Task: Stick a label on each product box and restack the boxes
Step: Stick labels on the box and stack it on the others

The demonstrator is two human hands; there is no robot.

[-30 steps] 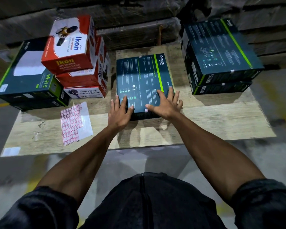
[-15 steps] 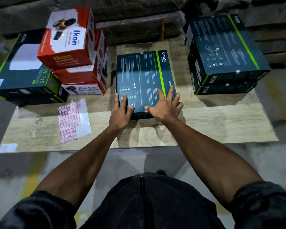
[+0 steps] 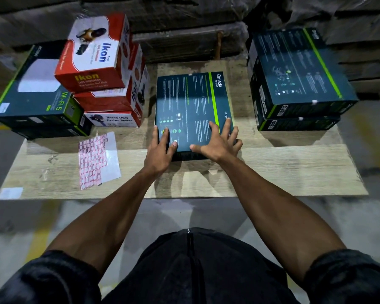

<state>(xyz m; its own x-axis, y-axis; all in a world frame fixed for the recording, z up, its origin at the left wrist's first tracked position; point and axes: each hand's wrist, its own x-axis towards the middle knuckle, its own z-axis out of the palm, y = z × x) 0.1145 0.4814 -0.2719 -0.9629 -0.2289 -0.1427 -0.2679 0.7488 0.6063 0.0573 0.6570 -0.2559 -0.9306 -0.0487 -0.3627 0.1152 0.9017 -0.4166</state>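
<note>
My left hand [image 3: 160, 148] and right hand [image 3: 217, 142] lie flat, fingers spread, on near end of Omada box [image 3: 191, 106], apart from each other | box flat mid-board [image 3: 272, 170] | label sheet [image 3: 98, 159] left | red Ikon boxes [image 3: 97, 60] far left | dark stack [image 3: 298, 77] far right

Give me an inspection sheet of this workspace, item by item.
Surface: pale wood-grain board on the floor.
Job's things: flat dark teal Omada box in the middle; two like boxes stacked right; three red-and-white Ikon cartons stacked left; dark Wi-Fi boxes far left; sheet of red-bordered labels.
Clutter: small white slip.
Grippers: left hand and right hand rest flat on the Omada box.
Cables: nothing seen.
Surroundings: wrapped cartons behind.
</note>
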